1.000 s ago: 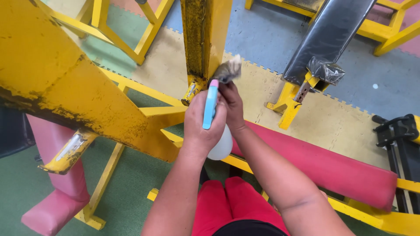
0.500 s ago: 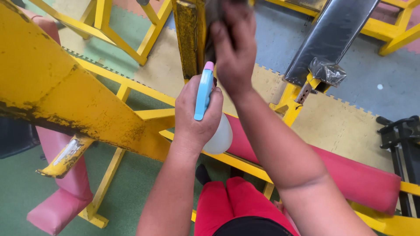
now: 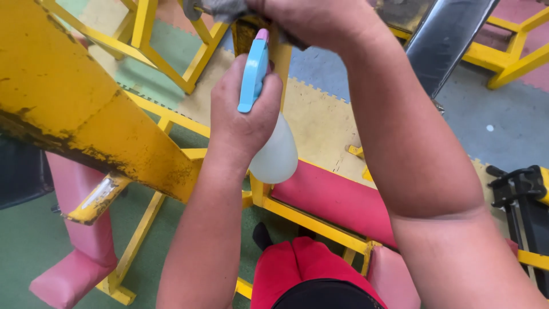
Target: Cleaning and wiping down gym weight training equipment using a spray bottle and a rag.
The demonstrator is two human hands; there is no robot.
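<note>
Two hands are seen at work on a yellow post [image 3: 280, 54] of the gym frame. The spray bottle [image 3: 274, 151] is gripped in the left hand [image 3: 243, 111], fingers wrapped round its neck, nozzle aimed up toward the post. The right hand [image 3: 311, 20] is clenched on a grey cloth [image 3: 220, 8], pressed at the post's top near the frame edge.

Risks, as judged: spray could be fired onto the right hand or wrist, since the nozzle sits just below it; flaking paint and rust could be rubbed onto skin; the bottle could slip if wet.

Bottle: translucent white body, approx. rounded, w/ light-blue trigger head and pink tip; liquid level can't be told.
</note>
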